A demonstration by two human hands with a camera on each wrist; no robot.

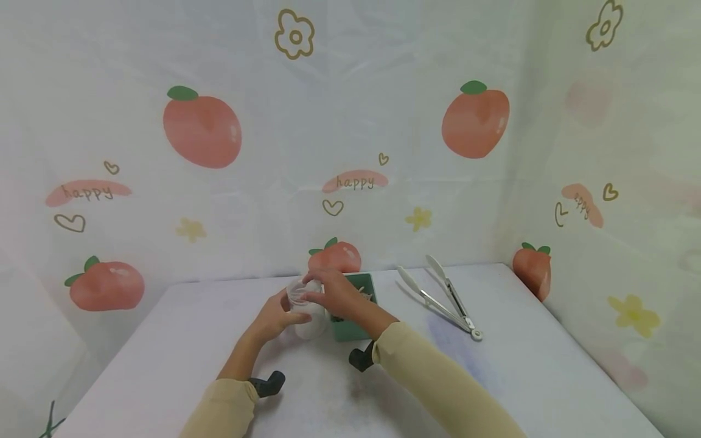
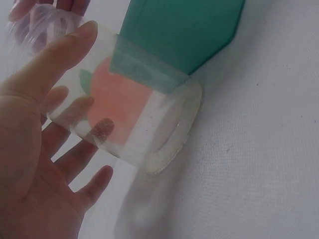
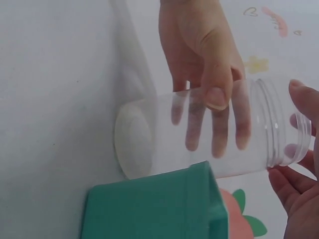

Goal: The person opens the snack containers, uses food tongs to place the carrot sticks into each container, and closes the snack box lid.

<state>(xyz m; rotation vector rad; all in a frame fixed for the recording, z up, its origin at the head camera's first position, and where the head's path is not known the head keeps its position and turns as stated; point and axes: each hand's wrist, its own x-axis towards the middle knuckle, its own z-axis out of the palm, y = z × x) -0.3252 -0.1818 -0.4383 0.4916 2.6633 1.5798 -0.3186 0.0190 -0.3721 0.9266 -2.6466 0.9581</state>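
A clear plastic jar [image 3: 169, 129] with a ridged screw neck stands upright on the table, and I can see through its walls. My left hand [image 1: 274, 317] grips the jar's body, thumb on the near side and fingers round the back. Over the top, my right hand [image 1: 339, 295] holds the clear lid [image 3: 302, 139] by its rim, thumb on one side and fingers on the other. The lid sits at the jar's mouth; whether it is threaded on cannot be told. Close beside the jar stands a green box [image 1: 350, 331], partly behind my right hand.
Inside the green box lie some small pale pieces, mostly hidden. Silver tongs [image 1: 446, 304] with whitish tips lie spread on the white table [image 1: 526, 365] to the right. A white curtain [image 1: 405, 73] printed with peaches hangs behind and beside the table.
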